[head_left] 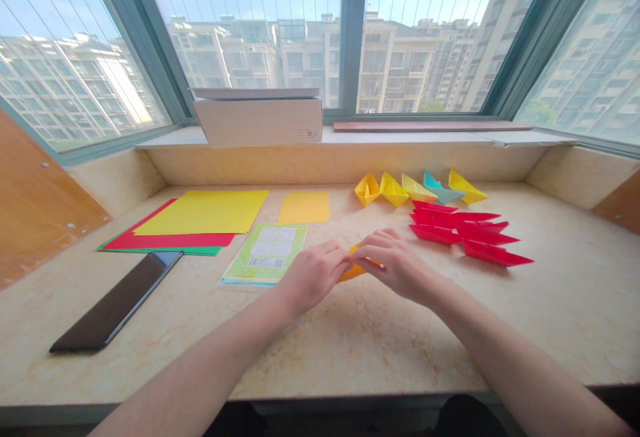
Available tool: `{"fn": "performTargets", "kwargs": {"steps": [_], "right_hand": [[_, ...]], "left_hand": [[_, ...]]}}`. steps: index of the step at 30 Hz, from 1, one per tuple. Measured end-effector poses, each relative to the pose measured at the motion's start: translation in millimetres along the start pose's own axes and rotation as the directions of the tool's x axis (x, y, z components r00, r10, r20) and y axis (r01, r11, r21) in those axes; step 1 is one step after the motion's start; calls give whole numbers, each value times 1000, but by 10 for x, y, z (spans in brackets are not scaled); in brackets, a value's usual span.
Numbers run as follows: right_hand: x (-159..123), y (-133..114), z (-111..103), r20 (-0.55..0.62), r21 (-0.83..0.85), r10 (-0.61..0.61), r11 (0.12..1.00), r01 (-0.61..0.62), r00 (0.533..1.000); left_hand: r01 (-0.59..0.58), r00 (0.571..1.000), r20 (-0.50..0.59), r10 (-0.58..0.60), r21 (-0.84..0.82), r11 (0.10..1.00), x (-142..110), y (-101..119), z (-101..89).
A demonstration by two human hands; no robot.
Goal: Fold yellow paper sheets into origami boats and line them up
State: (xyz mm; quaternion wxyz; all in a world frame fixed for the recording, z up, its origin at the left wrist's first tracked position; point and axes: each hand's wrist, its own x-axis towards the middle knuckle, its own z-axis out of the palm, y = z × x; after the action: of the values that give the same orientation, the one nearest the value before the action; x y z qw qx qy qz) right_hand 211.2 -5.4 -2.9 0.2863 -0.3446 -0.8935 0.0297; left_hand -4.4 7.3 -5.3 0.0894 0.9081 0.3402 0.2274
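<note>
My left hand (313, 277) and my right hand (395, 265) meet above the marble-patterned sill, pinching a folded piece of orange-yellow paper (351, 272) between their fingers. Most of that paper is hidden by my fingers. Beyond my right hand lie several red paper boats (480, 236), flat on their sides. Behind them stands a row of several yellow paper boats (393, 190) with one teal paper boat (440, 188). To the left of my left hand lies a green-patterned paper pack (265, 255), and a small orange-yellow sheet (304, 207) sits behind it.
A yellow sheet (203, 212) lies on red (165, 240) and green (160, 251) sheets at the left. A dark tablet or phone (117, 300) lies at the near left. A white box (257, 122) sits on the ledge before the window (255, 30).
</note>
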Motion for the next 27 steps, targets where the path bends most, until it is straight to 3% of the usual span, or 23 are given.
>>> {"fn": "performTargets", "kwargs": {"steps": [6, 14, 27], "right_hand": [[-5, 23, 48, -57, 5, 49, 999, -49, 997], [-11, 35, 65, -104, -7, 21, 1000, -22, 994], [2, -44, 9, -102, 15, 83, 996, -82, 991]], "left_hand": [[8, 1000, -8, -8, -42, 999, -11, 21, 4], [-4, 999, -32, 3, -37, 999, -11, 23, -3], [-17, 999, -47, 16, -24, 1000, -4, -14, -37]]}}
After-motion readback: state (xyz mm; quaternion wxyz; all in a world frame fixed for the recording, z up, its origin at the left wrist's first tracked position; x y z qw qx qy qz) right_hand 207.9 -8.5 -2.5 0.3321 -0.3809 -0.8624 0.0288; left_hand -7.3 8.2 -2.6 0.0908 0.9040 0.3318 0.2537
